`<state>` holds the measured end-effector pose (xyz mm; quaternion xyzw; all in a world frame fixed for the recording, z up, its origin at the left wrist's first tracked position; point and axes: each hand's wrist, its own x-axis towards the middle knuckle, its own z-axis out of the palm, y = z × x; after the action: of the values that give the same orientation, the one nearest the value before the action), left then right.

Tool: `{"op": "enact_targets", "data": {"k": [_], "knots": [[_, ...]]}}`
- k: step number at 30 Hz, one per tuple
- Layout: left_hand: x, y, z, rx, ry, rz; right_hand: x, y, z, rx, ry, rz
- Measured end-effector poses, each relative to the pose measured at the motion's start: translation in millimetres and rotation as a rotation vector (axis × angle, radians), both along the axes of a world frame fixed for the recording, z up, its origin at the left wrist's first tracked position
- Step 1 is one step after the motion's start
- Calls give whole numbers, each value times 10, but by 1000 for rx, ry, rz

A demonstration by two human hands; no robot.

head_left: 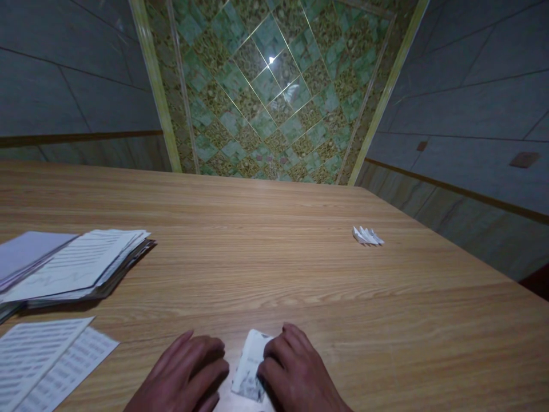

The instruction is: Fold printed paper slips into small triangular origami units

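Note:
A small folded paper [253, 366], white with grey printing on its lower part, lies on the table near the front edge of the view. My right hand [295, 366] grips its right side, with curled fingers covering that edge. Just left of the paper, apart from it, is my left hand [184, 372]. Its fingers are loosely bent, a gap shows between thumb and forefinger, and nothing is visible in it.
A thick stack of papers [81, 263] lies at the left on the wooden table [240, 246]. Nearer are loose printed sheets [47, 360]. Several pointed, folded white paper pieces [368, 236] sit at the right. Tiled walls and a green patterned floor [270, 103] lie beyond.

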<state>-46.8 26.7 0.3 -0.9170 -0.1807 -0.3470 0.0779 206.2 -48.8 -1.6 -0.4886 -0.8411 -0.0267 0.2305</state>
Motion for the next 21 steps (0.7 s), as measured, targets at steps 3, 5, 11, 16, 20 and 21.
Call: {"op": "enact_targets", "data": {"k": [3, 5, 11, 16, 20, 21], "knots": [[110, 18, 54, -46, 59, -7, -14, -24, 40, -109, -4, -74], [200, -12, 97, -90, 107, -18, -25, -38, 93, -168, -15, -108], [319, -80, 220, -221, 111, -27, 15, -38, 148, -113, 109, -63], [371, -84, 248, -98, 75, -72, 39, -35, 140, -104, 430, -163], [512, -131, 320, 7, -20, -42, 42, -41, 149, -204, 570, -261], [543, -143, 336, 7, -22, -54, 46, -42, 146, -213, 581, -259]]}}
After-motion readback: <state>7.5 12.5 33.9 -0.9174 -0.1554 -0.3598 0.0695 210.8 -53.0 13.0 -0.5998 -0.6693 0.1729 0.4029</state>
